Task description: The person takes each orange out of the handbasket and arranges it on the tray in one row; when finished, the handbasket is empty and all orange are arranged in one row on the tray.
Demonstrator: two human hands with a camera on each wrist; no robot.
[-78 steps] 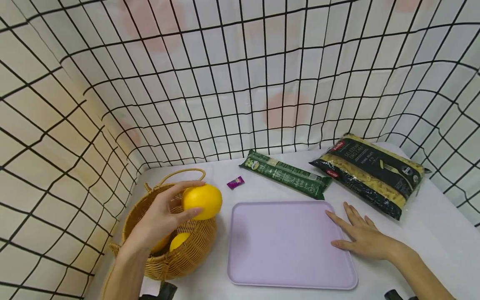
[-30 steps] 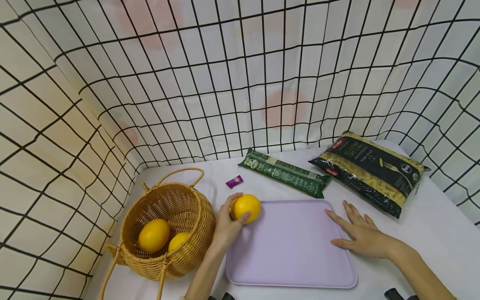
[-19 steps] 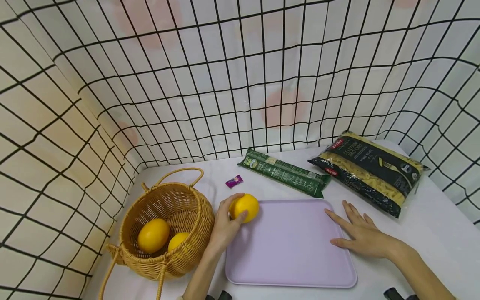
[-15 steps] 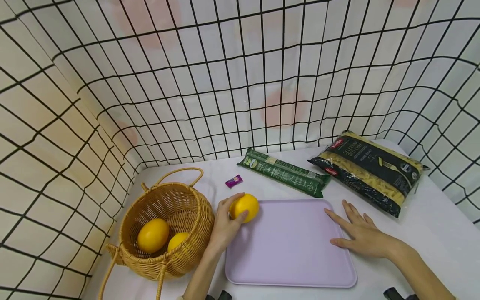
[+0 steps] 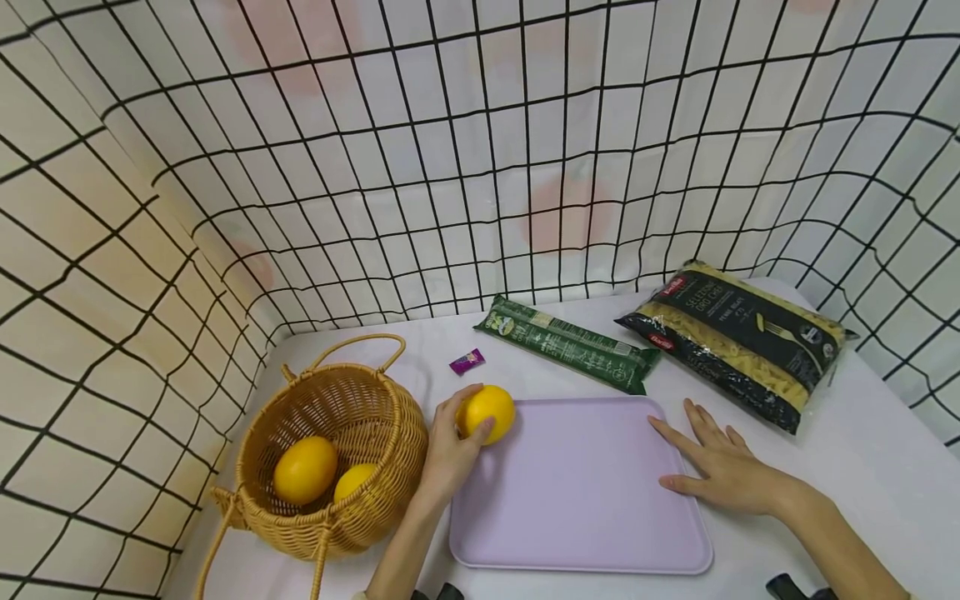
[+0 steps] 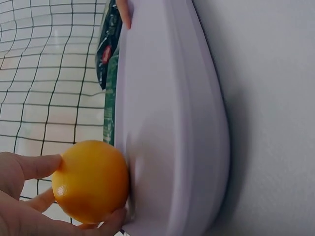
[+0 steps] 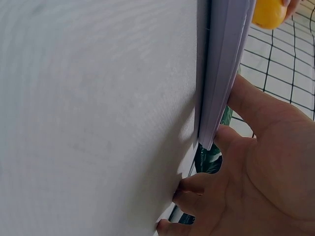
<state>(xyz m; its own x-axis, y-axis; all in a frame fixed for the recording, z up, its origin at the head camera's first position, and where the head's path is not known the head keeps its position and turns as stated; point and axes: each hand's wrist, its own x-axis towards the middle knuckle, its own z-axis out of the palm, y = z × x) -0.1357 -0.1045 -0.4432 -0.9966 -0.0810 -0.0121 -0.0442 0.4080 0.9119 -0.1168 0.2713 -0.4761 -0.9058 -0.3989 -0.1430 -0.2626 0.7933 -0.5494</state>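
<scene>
Round yellow fruit (image 5: 497,408) shifted from tan wicker basket (image 5: 393,492) to lilac rectangular tray (image 5: 585,492). Left hand (image 5: 453,446) grasping it; right hand (image 5: 720,473) splayed, touching tray.

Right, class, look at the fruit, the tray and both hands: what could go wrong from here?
1. The fruit is round and held at the tray's far left corner, so it might roll off onto the table if the left hand lets go there; the tray has only a low rim.
2. The right hand reaches only the tray's right edge, so a knock at the left side could perhaps shift the tray.
</scene>
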